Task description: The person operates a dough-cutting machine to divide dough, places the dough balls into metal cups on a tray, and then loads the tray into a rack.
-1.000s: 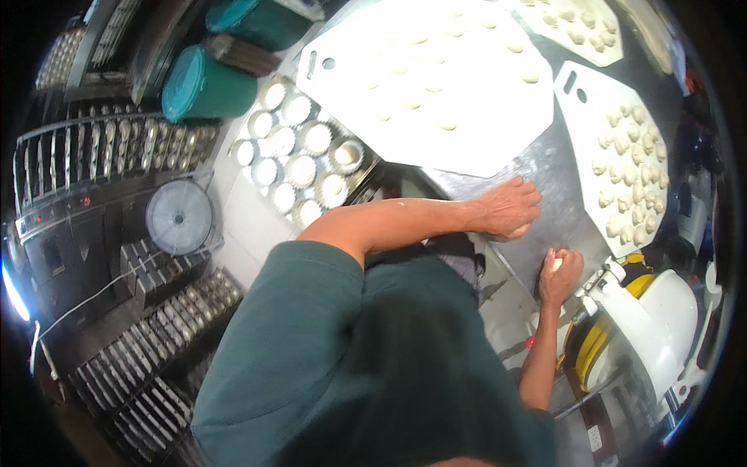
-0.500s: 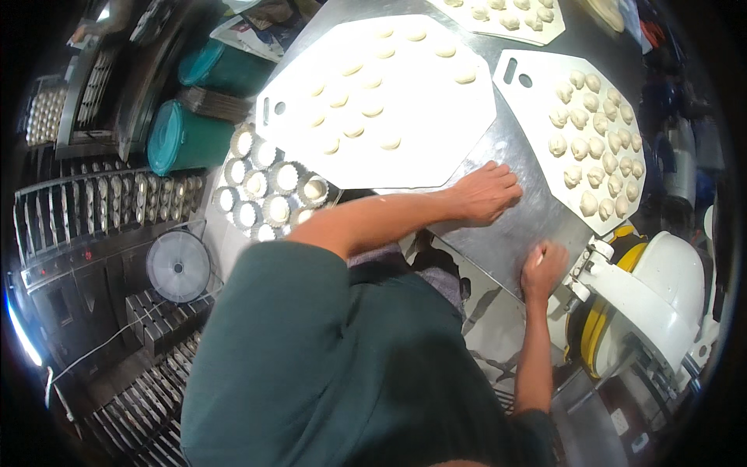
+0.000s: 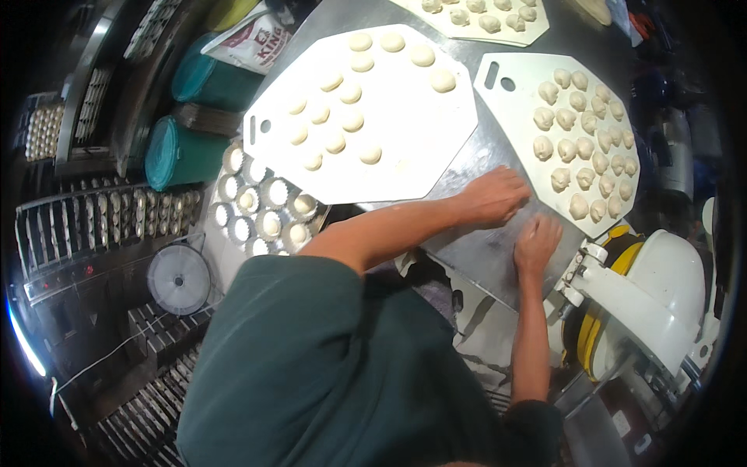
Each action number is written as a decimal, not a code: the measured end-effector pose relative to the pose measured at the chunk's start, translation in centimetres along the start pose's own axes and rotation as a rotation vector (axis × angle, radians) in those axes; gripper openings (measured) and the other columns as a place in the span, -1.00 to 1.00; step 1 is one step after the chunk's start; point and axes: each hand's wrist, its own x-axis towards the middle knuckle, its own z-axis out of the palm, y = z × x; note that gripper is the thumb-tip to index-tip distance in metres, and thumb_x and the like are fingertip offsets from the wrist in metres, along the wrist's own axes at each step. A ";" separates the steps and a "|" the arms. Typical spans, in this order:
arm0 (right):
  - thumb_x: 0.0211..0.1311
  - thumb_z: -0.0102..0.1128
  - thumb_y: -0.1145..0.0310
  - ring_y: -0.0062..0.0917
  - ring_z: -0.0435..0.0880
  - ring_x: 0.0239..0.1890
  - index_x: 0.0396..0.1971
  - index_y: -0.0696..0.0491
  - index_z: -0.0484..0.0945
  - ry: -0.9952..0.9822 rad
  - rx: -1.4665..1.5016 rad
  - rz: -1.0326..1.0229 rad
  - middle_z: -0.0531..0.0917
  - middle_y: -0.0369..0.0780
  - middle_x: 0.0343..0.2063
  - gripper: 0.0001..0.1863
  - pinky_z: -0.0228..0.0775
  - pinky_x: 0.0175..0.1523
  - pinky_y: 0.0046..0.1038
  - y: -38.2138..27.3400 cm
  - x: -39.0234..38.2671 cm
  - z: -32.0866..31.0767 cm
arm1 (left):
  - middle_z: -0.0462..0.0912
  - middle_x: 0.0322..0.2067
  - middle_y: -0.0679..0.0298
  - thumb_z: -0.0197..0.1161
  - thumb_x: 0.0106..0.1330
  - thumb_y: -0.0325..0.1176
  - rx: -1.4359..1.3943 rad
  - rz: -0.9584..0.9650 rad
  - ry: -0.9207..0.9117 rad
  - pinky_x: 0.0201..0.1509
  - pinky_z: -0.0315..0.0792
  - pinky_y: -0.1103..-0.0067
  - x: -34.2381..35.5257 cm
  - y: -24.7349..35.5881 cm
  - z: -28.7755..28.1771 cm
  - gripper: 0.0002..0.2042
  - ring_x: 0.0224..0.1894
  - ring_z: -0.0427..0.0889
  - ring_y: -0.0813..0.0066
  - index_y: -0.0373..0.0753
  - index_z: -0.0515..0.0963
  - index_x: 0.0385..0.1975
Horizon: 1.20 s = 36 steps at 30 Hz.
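Over the bare metal table, my left hand is closed, its fingers curled down near the tabletop. Just to its right and slightly nearer, my right hand is also curled closed. The backs of both hands hide whatever may be inside them. To the left lies a white octagonal board with smooth round dough balls spaced across it. Beside my hands on the right, a second white board carries rows of lumpy, pinched dough pieces.
A third board with dough pieces lies at the far edge. Fluted tins, some holding dough, stand left of my arm. A white machine with a yellow rim stands close at right. Teal bins and a round fan are at left.
My right hand has moved away from me, closer to my left hand. A small pale bit seen at its fingers earlier is now hidden. The whole view has shifted slightly.
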 end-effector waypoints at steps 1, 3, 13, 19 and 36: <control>0.28 0.07 0.41 -0.06 0.43 -0.19 -0.37 0.13 0.44 0.006 0.039 0.019 0.51 -0.04 -0.32 -0.90 0.21 -0.01 -0.05 -1.2 1.0 0.1 | 0.49 -0.36 0.20 0.25 0.28 -0.33 -0.038 0.033 -0.013 -0.11 0.36 0.31 -0.1 0.2 0.9 -0.86 -0.24 0.48 0.17 -0.16 0.50 -0.23; 0.25 0.08 0.42 -0.06 0.43 -0.21 -0.39 0.11 0.44 -0.067 0.060 0.044 0.50 -0.05 -0.33 -0.91 0.22 -0.02 -0.04 -2.2 0.5 0.2 | 0.49 -0.37 0.19 0.25 0.26 -0.37 -0.108 0.104 -0.022 -0.12 0.36 0.30 -0.8 0.2 1.8 -0.84 -0.24 0.48 0.16 -0.17 0.51 -0.20; 0.27 0.09 0.42 -0.06 0.44 -0.20 -0.37 0.14 0.45 -0.040 0.047 -0.044 0.48 -0.05 -0.32 -0.90 0.24 -0.01 -0.04 -0.1 2.4 0.4 | 0.50 -0.38 0.18 0.30 0.15 -0.42 -0.032 -0.053 0.085 -0.07 0.38 0.28 0.8 -0.5 0.7 -0.79 -0.21 0.50 0.12 -0.18 0.51 -0.22; 0.28 0.13 0.42 -0.06 0.45 -0.17 -0.34 0.13 0.46 -0.199 0.149 -0.135 0.50 -0.05 -0.29 -0.90 0.25 0.03 -0.04 -1.0 -5.5 -2.5 | 0.52 -0.38 0.17 0.27 0.16 -0.44 -0.190 -0.050 0.128 -0.09 0.39 0.28 -5.8 1.5 0.4 -0.79 -0.23 0.50 0.12 -0.18 0.54 -0.19; 0.23 0.13 0.46 -0.08 0.46 -0.18 -0.35 0.11 0.47 -0.230 0.089 -0.194 0.51 -0.06 -0.33 -0.94 0.26 -0.02 -0.03 3.1 -4.4 -2.7 | 0.48 -0.43 0.15 0.27 0.11 -0.43 -0.093 -0.035 0.035 -0.07 0.40 0.25 -6.9 -0.2 -2.4 -0.84 -0.24 0.50 0.10 -0.19 0.50 -0.31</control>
